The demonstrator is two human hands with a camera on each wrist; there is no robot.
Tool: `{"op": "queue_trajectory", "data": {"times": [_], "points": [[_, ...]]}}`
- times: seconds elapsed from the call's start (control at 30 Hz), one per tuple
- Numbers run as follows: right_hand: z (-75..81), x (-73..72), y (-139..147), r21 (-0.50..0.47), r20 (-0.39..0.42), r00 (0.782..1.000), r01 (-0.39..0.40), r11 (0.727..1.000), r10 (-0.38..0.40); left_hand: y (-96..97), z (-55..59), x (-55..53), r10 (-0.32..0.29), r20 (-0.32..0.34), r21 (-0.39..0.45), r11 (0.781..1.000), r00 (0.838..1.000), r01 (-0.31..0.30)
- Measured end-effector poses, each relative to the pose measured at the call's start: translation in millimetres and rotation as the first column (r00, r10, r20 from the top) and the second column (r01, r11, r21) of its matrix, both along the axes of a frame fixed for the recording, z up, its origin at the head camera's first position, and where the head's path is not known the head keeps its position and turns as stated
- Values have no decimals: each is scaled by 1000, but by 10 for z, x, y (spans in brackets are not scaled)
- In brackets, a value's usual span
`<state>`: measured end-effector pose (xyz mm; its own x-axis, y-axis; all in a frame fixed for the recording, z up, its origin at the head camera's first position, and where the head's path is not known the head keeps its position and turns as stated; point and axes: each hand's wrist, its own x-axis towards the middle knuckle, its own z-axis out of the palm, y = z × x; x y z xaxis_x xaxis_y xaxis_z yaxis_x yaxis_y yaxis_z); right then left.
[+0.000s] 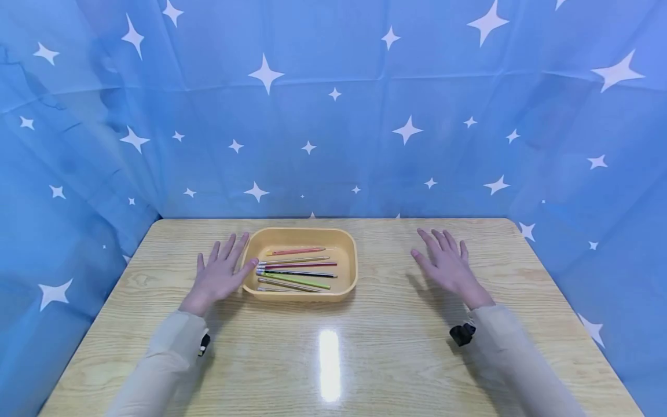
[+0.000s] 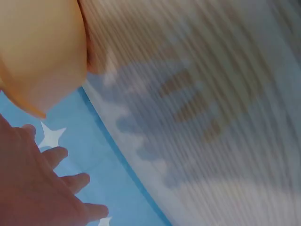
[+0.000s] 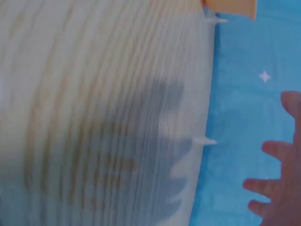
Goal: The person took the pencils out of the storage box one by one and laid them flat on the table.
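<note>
A yellow plastic tray [image 1: 344, 246] stands on the table, with several pencils inside lying roughly side by side. Among them are a red pencil [image 1: 299, 251], a black pencil [image 1: 307, 273] and a lime-green pencil [image 1: 299, 282]. My left hand [image 1: 219, 278] is at the tray's left side, fingers spread, its thumb overlapping the left rim in the head view. In the left wrist view the tray's outer wall [image 2: 42, 52] shows beyond that hand. Well to the right of the tray, my right hand [image 1: 445, 263] is held over the table with spread fingers, holding nothing.
The wood-grain table [image 1: 396, 347] reaches back to a blue curtain [image 1: 354, 162] with white stars, which also hangs along both sides. Both hands cast shadows on the tabletop. A bright light reflection lies in front of the tray.
</note>
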<state>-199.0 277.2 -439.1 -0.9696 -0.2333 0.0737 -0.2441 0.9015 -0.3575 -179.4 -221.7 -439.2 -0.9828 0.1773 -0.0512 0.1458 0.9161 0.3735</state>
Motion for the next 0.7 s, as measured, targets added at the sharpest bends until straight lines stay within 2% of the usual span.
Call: {"op": "queue_trajectory", "data": {"times": [0.17,0.37,0.7], "points": [[-19,33,-150,-81,-60,996,-64,995,60,85,-47,14,-24,10,51,998,1000,24],[-47,37,-401,-199,-124,983,-162,967,139,106,-77,7,-27,2,84,996,1000,27],[-56,37,-763,-288,-140,971,-227,930,193,117,-70,54,-48,13,132,990,999,46]]}}
